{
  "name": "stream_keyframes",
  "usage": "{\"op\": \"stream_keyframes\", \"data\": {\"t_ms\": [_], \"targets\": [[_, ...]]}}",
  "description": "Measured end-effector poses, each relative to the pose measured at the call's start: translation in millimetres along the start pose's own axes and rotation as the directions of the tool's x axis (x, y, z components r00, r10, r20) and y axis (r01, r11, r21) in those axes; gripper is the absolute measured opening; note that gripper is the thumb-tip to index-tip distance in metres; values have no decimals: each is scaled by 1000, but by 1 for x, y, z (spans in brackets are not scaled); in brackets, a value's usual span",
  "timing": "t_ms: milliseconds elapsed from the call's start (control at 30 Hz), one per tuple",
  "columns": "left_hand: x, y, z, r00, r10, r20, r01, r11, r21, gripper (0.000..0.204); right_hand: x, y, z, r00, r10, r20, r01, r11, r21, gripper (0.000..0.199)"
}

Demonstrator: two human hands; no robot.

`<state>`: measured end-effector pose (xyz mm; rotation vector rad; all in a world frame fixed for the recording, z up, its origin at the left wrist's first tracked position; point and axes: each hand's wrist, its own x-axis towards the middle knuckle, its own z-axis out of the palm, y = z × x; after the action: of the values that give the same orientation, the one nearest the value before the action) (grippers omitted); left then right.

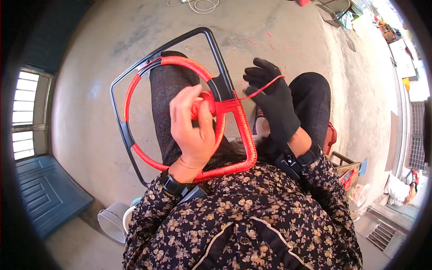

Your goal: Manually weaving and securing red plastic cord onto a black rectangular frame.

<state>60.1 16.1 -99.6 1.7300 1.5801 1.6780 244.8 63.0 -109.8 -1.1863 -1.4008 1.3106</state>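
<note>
A black metal frame [216,49] with a round ring inside it rests across my lap, tilted. Red cord is wound tightly round its lower right side [246,135] and round stretches of the ring; other stretches are bare black. My bare left hand [191,119], slightly blurred, is closed round a bundle of red cord [203,107] inside the ring, beside the wrapped joint. From that joint a strand of red cord [258,92] runs up to my right hand [272,94], in a black glove, and crosses it. Its fingers are bent round the strand; how they grip it is partly hidden.
Red cord scraps [253,42] lie on the concrete floor beyond my knees. A pale bucket [112,220] stands at lower left, near a blue door [54,193]. A wooden crate [346,166] is at my right. A white cable [202,8] lies at the far edge.
</note>
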Motion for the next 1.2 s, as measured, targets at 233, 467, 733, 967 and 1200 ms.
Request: {"op": "stream_keyframes", "data": {"t_ms": [233,467,733,967,1200], "targets": [[-3,4,1,990,129,58,-106,949,-296,36,-11,-47,25,905,-350,243,416,846,-334,41],[-12,-13,15,718,-559,415,695,541,-473,18,-16,-72,-52,987,-158,40,144,732,-666,21],[-3,-5,13,542,-590,598,834,295,-465,19,-73,-27,-285,855,123,-505,-6,974,227,29],[-2,2,12,540,-608,582,821,229,-523,23,-58,-35,-200,881,242,-407,-176,965,192,34],[-5,-1,13,557,-571,603,824,286,-490,22,-7,-29,-29,860,441,258,-466,884,40,30]]}}
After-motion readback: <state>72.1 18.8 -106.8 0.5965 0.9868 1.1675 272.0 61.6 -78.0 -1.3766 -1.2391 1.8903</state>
